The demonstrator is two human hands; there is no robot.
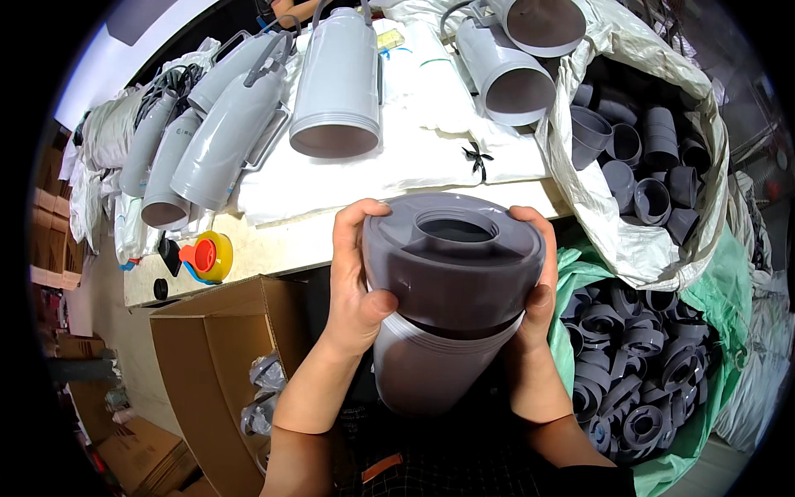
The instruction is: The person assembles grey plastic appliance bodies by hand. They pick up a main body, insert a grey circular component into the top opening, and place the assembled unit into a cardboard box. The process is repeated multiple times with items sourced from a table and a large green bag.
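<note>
In front of me stands a light grey cylindrical body (439, 373) with ridges round its upper end. On that end sits a dark grey plastic collar (451, 282), a little tilted, with a dark gap below its rim. A threaded round hole opens in the collar's top. My left hand (352, 286) grips the collar from the left, fingers over its top edge and thumb low on its side. From the right, my right hand (534, 286) clasps the same collar, fingertips on the top edge. The lower end of the body is hidden against my dark clothing.
Several grey jug bodies (339, 91) with handles lie on the white-covered table. A yellow tape roll (217, 257) lies at its near left edge. An open cardboard box (207, 364) stands left. Right are a white sack (629, 240) of grey cups and a green bag (567, 315) of dark collars.
</note>
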